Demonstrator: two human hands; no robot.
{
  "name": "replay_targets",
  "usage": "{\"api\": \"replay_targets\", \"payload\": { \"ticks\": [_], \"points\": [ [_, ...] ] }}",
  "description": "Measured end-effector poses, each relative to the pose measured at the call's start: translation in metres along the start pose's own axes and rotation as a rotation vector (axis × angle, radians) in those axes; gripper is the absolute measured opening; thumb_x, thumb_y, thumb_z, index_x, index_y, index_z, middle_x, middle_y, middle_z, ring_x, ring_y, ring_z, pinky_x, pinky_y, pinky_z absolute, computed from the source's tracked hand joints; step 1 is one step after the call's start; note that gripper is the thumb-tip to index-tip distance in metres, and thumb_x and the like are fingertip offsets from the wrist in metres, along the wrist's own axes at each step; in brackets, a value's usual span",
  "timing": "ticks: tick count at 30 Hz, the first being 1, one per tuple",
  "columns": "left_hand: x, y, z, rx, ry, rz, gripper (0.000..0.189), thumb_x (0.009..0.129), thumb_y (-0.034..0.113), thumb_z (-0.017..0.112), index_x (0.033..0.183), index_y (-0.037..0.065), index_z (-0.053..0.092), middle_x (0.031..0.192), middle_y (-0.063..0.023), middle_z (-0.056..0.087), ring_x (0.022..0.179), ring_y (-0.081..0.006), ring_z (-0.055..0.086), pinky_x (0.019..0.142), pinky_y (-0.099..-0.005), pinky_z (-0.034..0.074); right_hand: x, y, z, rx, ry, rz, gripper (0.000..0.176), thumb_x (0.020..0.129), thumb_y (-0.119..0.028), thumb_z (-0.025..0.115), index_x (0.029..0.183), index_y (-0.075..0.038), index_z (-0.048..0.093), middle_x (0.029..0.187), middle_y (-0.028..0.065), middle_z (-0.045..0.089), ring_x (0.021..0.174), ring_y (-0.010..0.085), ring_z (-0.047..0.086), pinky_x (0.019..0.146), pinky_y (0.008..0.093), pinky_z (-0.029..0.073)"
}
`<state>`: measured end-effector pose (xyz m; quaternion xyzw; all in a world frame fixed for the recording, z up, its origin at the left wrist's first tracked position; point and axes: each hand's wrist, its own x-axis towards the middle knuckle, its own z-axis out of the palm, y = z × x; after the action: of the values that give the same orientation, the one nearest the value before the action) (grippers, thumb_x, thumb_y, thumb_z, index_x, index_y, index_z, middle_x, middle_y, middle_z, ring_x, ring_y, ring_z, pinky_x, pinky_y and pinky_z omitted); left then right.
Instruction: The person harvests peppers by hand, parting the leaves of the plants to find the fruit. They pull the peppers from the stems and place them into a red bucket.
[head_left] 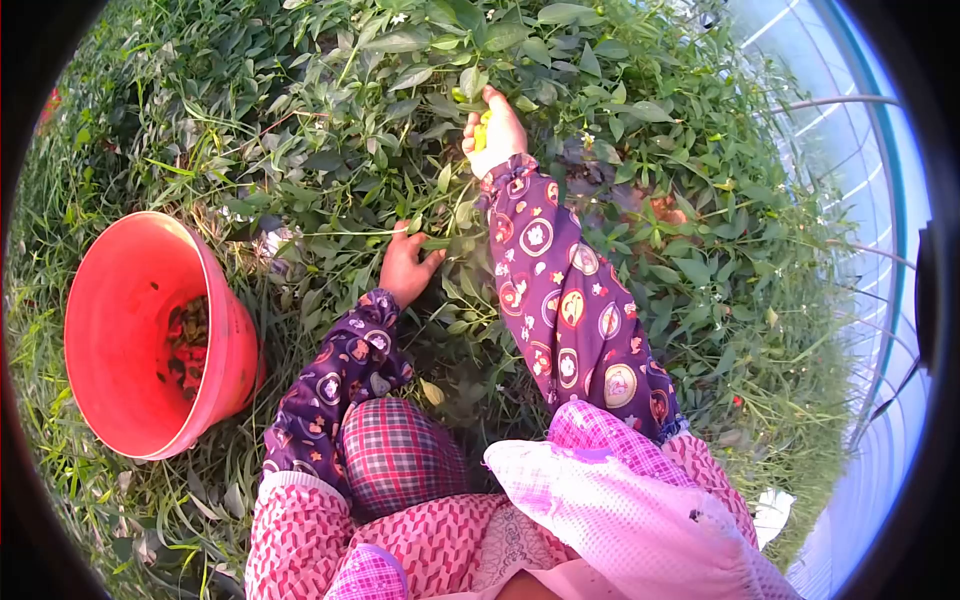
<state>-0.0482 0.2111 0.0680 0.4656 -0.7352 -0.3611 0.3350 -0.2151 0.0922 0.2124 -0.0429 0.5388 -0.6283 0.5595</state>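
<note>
Dense green pepper-like plants (pixel 400 130) fill the middle of the view. My right hand (pixel 497 133) is among the upper leaves, its fingers curled around yellow-green peppers (pixel 482 131). Lower and to the left, my left hand (pixel 408 268) reaches into the foliage with thumb and forefinger apart, beside a green stem and leaves; some of its fingers are hidden by the plant. A red bucket (pixel 228 340) stands tilted at the left, with small dark green and reddish pieces (pixel 187 345) at its bottom.
My patterned sleeves and a plaid-covered knee (pixel 400 455) are in the lower middle. Pink cloth (pixel 600 510) hangs at the lower right. Plastic sheeting (pixel 860 150) with curved hoops runs along the right side. Grass (pixel 790 420) grows beside it.
</note>
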Motion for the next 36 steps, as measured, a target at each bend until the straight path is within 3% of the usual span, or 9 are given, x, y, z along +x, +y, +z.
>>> {"api": "replay_targets", "payload": {
  "ticks": [5, 11, 15, 21, 27, 28, 31, 35, 36],
  "points": [
    [-0.001, 0.004, -0.001, 0.023, 0.004, -0.028, 0.029, 0.077, 0.021, 0.073, 0.094, -0.001, 0.065, 0.12, -0.0319, 0.049, 0.101, -0.0414, 0.056, 0.087, -0.0426, 0.046, 0.004, 0.001, -0.012, -0.105, -0.19, 0.17, 0.012, 0.092, -0.025, 0.058, 0.098, -0.015, 0.056, 0.072, 0.0048, 0.055, 0.055, 0.0147, 0.05, 0.045, 0.0274, 0.036],
    [0.0, 0.01, -0.007, -0.029, -0.029, -0.054, 0.027, 0.078, 0.021, 0.072, 0.094, 0.0, 0.066, 0.114, -0.0311, 0.052, 0.093, -0.0403, 0.058, 0.082, -0.0437, 0.047, 0.031, 0.013, -0.006, -0.077, 0.026, 0.049, 0.016, 0.096, -0.021, 0.05, 0.093, -0.008, 0.057, 0.069, 0.0059, 0.053, 0.054, 0.0171, 0.05, 0.043, 0.0293, 0.037],
    [0.001, 0.011, -0.009, -0.012, -0.058, -0.064, 0.026, 0.079, 0.021, 0.071, 0.095, 0.0, 0.066, 0.108, -0.0309, 0.055, 0.105, -0.0421, 0.055, 0.087, -0.0441, 0.045, 0.058, 0.021, -0.027, 0.206, -0.077, -0.022, 0.019, 0.096, -0.027, 0.05, 0.093, -0.01, 0.057, 0.069, 0.0056, 0.053, 0.054, 0.0177, 0.052, 0.041, 0.0306, 0.038],
    [0.0, 0.007, -0.006, 0.008, -0.049, -0.036, 0.027, 0.079, 0.021, 0.071, 0.096, 0.0, 0.066, 0.108, -0.0308, 0.056, 0.117, -0.0434, 0.048, 0.094, -0.0446, 0.042, 0.02, -0.002, -0.018, -0.147, -0.119, -0.014, 0.021, 0.094, -0.034, 0.056, 0.098, -0.013, 0.055, 0.073, 0.0064, 0.055, 0.055, 0.0164, 0.051, 0.043, 0.0275, 0.038],
    [0.0, 0.007, -0.008, 0.028, -0.067, -0.051, 0.029, 0.079, 0.022, 0.071, 0.096, 0.0, 0.066, 0.109, -0.0311, 0.056, 0.119, -0.0433, 0.047, 0.094, -0.0452, 0.042, -0.016, -0.005, -0.036, 0.149, -0.469, 0.398, 0.02, 0.092, -0.028, 0.053, 0.096, -0.008, 0.056, 0.088, 0.0115, 0.064, 0.063, 0.0152, 0.056, 0.049, 0.0249, 0.045],
    [0.0, 0.005, -0.006, 0.037, -0.068, -0.044, 0.029, 0.079, 0.022, 0.071, 0.097, -0.001, 0.066, 0.109, -0.0312, 0.056, 0.118, -0.0434, 0.048, 0.094, -0.0452, 0.042, -0.031, -0.003, -0.037, 0.152, -0.477, 0.365, 0.028, 0.091, -0.023, 0.054, 0.115, -0.009, 0.056, 0.09, 0.0089, 0.059, 0.063, 0.0129, 0.052, 0.052, 0.0227, 0.043],
    [0.0, 0.004, -0.006, 0.026, -0.073, -0.071, 0.029, 0.079, 0.021, 0.071, 0.097, -0.001, 0.066, 0.11, -0.0306, 0.056, 0.117, -0.0431, 0.048, 0.095, -0.0451, 0.042, -0.054, 0.0, -0.047, 0.275, -0.654, 0.394, 0.016, 0.089, -0.024, 0.056, 0.101, -0.013, 0.055, 0.083, 0.0096, 0.06, 0.067, 0.0149, 0.056, 0.053, 0.0242, 0.046],
    [0.001, -0.009, 0.003, 0.035, -0.013, 0.076, 0.034, 0.08, 0.022, 0.071, 0.105, 0.001, 0.064, 0.12, -0.0275, 0.054, 0.12, -0.0413, 0.047, 0.098, -0.0454, 0.041, -0.117, 0.021, -0.023, -0.037, -0.445, 0.249, 0.016, 0.091, -0.023, 0.055, 0.1, -0.01, 0.056, 0.084, 0.0078, 0.065, 0.063, 0.0157, 0.06, 0.048, 0.0241, 0.045],
    [0.004, -0.022, 0.016, -0.234, -0.016, -0.027, 0.044, 0.081, 0.024, 0.071, 0.118, 0.003, 0.058, 0.128, -0.0236, 0.05, 0.123, -0.0381, 0.046, 0.1, -0.0444, 0.04, -0.129, 0.033, -0.01, -0.086, -0.489, 0.283, 0.015, 0.091, -0.023, 0.056, 0.099, -0.01, 0.057, 0.082, 0.0068, 0.064, 0.06, 0.0153, 0.059, 0.046, 0.0249, 0.046]
  ]
}}
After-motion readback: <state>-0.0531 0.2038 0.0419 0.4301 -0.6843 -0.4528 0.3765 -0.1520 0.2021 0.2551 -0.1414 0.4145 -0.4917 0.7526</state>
